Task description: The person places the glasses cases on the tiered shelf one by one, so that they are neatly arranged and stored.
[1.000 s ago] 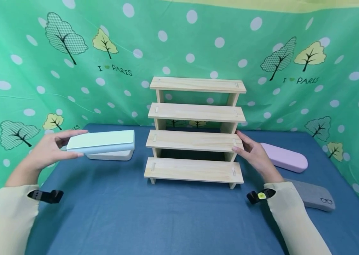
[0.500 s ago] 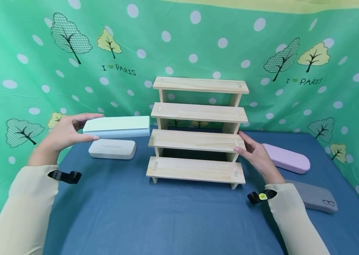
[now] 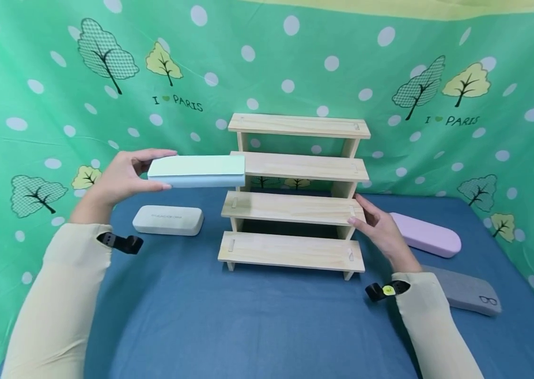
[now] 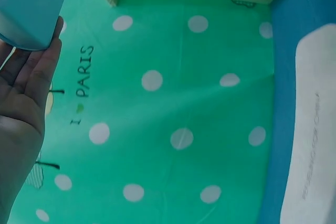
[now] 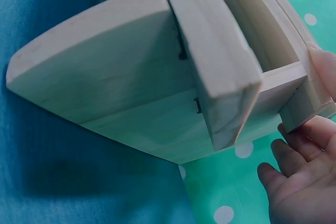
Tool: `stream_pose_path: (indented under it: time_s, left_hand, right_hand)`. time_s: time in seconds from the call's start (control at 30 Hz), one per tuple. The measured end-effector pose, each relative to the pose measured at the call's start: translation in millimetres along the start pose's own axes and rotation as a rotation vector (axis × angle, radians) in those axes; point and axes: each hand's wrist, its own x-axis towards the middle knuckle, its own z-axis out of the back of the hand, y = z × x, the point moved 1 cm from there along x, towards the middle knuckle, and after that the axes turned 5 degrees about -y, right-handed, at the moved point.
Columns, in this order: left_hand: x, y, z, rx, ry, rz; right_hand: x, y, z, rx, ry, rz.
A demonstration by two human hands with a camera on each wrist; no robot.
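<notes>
My left hand (image 3: 120, 178) pinches the left end of a mint-topped, light blue glasses case (image 3: 195, 171), thumb in front and fingers behind. The case is held level in the air, its right end overlapping the left edge of the third step up in the head view. In the left wrist view only a blue corner of the case (image 4: 34, 11) shows. A four-step wooden display stand (image 3: 290, 208) stands at the centre. My right hand (image 3: 382, 231) grips the right end of its second step from the bottom, thumb on top. In the right wrist view fingertips (image 5: 283, 153) lie by the board's end.
A white glasses case (image 3: 168, 220) with faint lettering lies left of the stand. To the right lie a lilac case (image 3: 425, 235) and a grey case (image 3: 470, 292) with a glasses print. A green dotted curtain (image 3: 285, 63) hangs behind the blue-covered table (image 3: 248, 326).
My left hand has carried the light blue case up and to the right, off the white case and over to the stand's left side. My right hand keeps its grip on the step.
</notes>
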Motion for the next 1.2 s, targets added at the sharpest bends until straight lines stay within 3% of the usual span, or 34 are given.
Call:
stream_pose_path:
  time_s: [0.17, 0.6, 0.83, 1.2]
  left_hand:
    - [12.7, -2.2, -11.0, -0.056, 0.004, -0.027]
    - [48.9, -18.6, -41.0, -0.094, 0.069, -0.107]
    - [70.3, -29.6, -53.7, -0.149, 0.076, -0.071]
    - [97.7, -35.7, -76.3, -0.212, 0.113, -0.076]
  right_hand:
    - [0.2, -2, 0, 0.014, -0.001, 0.009]
    - [0.8, -2, 0, 0.002, 0.004, -0.004]
    - [0.8, 0, 2, -0.01, 0.008, -0.016]
    - [0.0, 1, 1, -0.019, -0.002, -0.016]
